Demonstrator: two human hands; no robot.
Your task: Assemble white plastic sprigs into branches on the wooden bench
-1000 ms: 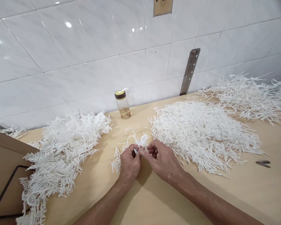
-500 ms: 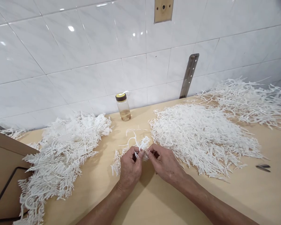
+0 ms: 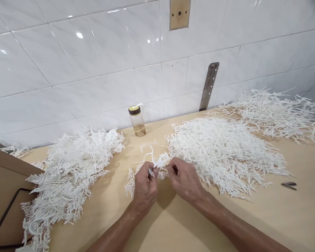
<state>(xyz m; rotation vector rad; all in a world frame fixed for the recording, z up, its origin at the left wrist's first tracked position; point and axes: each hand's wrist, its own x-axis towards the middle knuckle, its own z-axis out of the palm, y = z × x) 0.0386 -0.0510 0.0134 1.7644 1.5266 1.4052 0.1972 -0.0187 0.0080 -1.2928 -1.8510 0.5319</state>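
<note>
My left hand point(image 3: 145, 185) is closed in a pinch around a white branched plastic-looking sprig point(image 3: 161, 161), whose thin tips poke out by the thumb. Just to its right, my right hand point(image 3: 186, 180) has thumb and forefinger pressed together at the sprig's right side; whether a bit of it lies between them is hidden. Under and beside the left hand lies a small heap of white sprigs point(image 3: 130, 182). One curved white strand point(image 3: 150, 154) arches above the fingers.
Big heaps of white sprigs lie on the left point(image 3: 76, 168) and right point(image 3: 223, 154), with looser branches point(image 3: 275, 112) at the far right. A lidded bottle point(image 3: 139, 127) stands near the tiled wall. A small dark two-piece tool point(image 3: 288, 186) rests at right; a brown box point(image 3: 5, 210) borders the left.
My right hand has drawn slightly away from my left, opening a small gap between the fingertips. The left hand keeps its pinch, and the camera view has shifted slightly.
</note>
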